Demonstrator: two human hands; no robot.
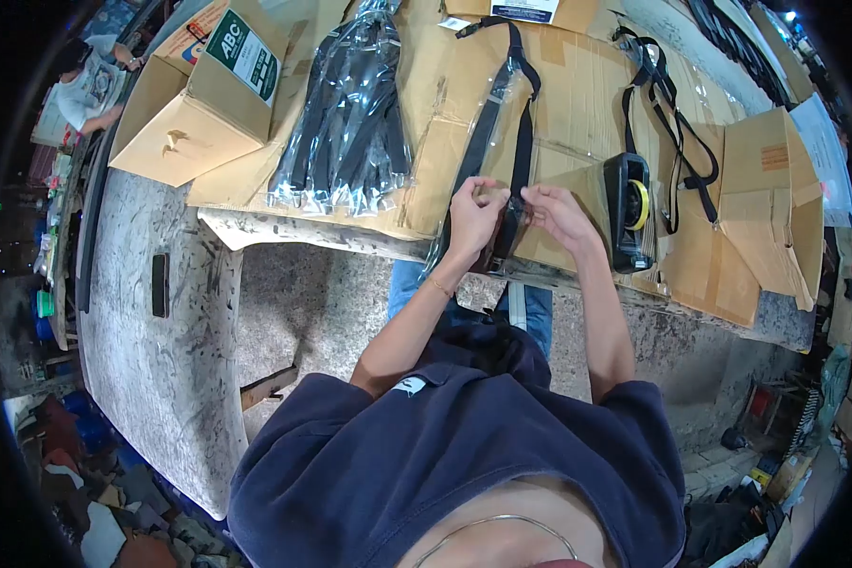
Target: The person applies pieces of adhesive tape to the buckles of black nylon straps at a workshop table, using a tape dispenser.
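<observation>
A black strap (523, 142) runs down the cardboard toward me, partly inside or beside a clear plastic sleeve (442, 248). My left hand (476, 220) is closed in a pinch at the strap's left side, near the table's front edge. From the right, my right hand (560, 216) pinches at the same strap, fingertips close to the left ones. Exactly what lies between the fingertips is small and partly hidden. Just right of my right hand stands a black tape dispenser (618, 218) with a yellow-cored roll.
Bundled black straps in clear plastic (346, 118) lie at left. More loose black straps (677, 123) rest at right. Open cardboard boxes stand at the left (194, 128) and right (762, 213). A dark flat object (161, 284) lies on the left surface. Another person (90, 90) is far left.
</observation>
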